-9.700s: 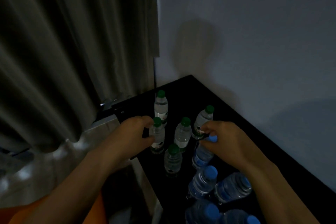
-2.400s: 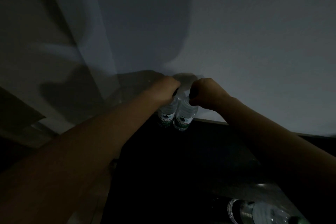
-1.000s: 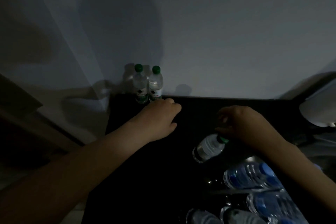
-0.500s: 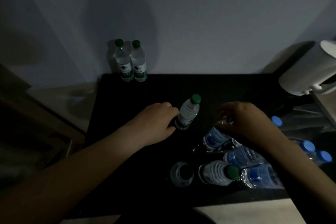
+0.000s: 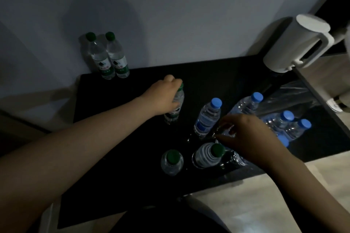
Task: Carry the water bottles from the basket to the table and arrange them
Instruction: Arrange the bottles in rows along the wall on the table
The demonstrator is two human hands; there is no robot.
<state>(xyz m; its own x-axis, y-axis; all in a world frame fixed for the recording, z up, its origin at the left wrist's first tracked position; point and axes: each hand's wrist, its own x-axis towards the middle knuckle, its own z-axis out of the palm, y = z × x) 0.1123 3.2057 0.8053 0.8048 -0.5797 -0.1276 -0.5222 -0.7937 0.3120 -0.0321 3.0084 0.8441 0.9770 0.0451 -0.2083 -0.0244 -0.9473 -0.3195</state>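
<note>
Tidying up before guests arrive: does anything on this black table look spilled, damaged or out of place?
No spill or damage shows. Only the crumpled clear plastic film lies loose on the right side of the black table, among the blue-capped clear water bottles. The dim light hides finer detail.

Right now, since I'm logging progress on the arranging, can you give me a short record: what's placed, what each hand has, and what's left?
surface: black table against the wall
placed: pair of green-capped bottles, upright, side by side at the back left corner
left hand: grips a green-capped bottle near its top
right hand: fingers curled, down among the bottles; grip unclear
loose green-capped: two front bottles near the front edge
loose blue-capped: several blue-capped bottles clustered on the right
other: white kettle at the back right
</note>
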